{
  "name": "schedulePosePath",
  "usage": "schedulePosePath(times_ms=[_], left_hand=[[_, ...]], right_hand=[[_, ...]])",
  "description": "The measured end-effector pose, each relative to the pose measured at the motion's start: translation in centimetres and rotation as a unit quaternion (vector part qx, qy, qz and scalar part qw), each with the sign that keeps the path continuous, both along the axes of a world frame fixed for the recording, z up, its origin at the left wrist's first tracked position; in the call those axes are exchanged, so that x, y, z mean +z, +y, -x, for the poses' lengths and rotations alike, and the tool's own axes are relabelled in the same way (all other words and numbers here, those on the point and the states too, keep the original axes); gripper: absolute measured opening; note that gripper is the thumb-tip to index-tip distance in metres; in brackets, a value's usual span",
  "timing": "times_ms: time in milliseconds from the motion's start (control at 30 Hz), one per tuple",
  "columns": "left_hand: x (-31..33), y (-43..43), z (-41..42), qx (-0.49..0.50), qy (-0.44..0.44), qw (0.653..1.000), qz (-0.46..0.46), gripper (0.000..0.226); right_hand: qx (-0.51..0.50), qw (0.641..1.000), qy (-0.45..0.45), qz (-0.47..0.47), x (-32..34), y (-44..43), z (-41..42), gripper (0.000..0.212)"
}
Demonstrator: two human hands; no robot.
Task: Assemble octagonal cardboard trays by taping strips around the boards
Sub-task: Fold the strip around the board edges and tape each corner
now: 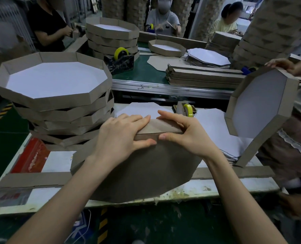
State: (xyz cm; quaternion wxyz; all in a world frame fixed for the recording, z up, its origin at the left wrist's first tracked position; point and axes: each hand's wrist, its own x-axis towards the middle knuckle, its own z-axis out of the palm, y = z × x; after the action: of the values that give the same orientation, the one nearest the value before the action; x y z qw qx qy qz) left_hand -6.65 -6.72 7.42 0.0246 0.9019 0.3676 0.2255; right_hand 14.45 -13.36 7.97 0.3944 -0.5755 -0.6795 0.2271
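Left hand (pixel 119 136) and right hand (pixel 186 136) pinch the strip (pixel 163 127) against the board (pixel 146 173).

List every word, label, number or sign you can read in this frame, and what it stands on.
No text is legible.
Red sticker on the white worktable: worn white marks, unreadable.
Faded reddish label at the table's near-left corner: blurred.
Black pen scribble on the grey metal conveyor rail: unreadable.

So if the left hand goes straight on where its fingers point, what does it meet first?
Most likely the fingers of the right hand, just ahead above the cardboard strip; behind them stands the tape dispenser, though depth is unclear.
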Motion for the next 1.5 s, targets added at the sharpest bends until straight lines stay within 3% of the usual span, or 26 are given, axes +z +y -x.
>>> schedulePosePath(times_ms=[200,300,467,567,733,833,900,1067,1133,1233,1333,1500], left_hand=[[0.2,0.2,-0.1,0.035,0.118,0.992,-0.022,0.099],[0.9,0.0,-1.3,0.023,0.118,0.993,-0.016,0.100],[1.3,0.0,-2.2,0.002,0.114,0.993,-0.020,0.081],[1.5,-0.4,-0.9,0.002,0.114,0.993,-0.034,0.083],[1.4,-1.0,2.7,0.004,0.032,0.999,-0.015,0.091],[0.2,-0.9,4.5,0.014,-0.025,0.999,0.014,0.096],[-0.7,-0.7,5.4,0.028,-0.046,0.997,0.051,0.097],[-2.1,0.1,7.6,0.049,-0.087,0.990,0.100,0.087],[-2.0,0.0,7.8,0.044,-0.081,0.992,0.081,0.088],[-1.0,-0.6,7.0,0.024,-0.088,0.993,0.079,0.089],[-0.4,-0.9,6.7,0.015,-0.118,0.987,0.112,0.085],[-0.4,-2.0,6.7,0.007,-0.171,0.983,0.070,0.081]], right_hand=[[-0.002,1.000,0.003,0.014,-0.1,0.3,0.2,0.072],[0.005,1.000,-0.006,0.017,0.2,0.3,0.6,0.074],[0.008,0.999,0.039,0.031,0.9,0.3,0.5,0.046],[-0.003,0.994,0.052,0.097,1.6,0.2,-0.3,0.036],[0.103,0.968,-0.026,0.225,3.1,0.6,-1.3,0.030],[0.088,0.977,-0.038,0.190,3.9,1.4,-1.1,0.041],[0.072,0.984,-0.011,0.163,4.4,1.9,-0.8,0.034],[0.090,0.985,-0.056,0.137,4.7,3.1,1.0,0.018],[0.099,0.985,-0.061,0.130,4.6,3.4,2.1,0.009],[0.120,0.980,-0.099,0.124,3.9,3.5,4.3,0.016],[0.108,0.982,-0.082,0.134,3.6,3.4,5.4,0.020],[0.113,0.983,-0.088,0.118,5.2,2.9,5.1,0.019]])
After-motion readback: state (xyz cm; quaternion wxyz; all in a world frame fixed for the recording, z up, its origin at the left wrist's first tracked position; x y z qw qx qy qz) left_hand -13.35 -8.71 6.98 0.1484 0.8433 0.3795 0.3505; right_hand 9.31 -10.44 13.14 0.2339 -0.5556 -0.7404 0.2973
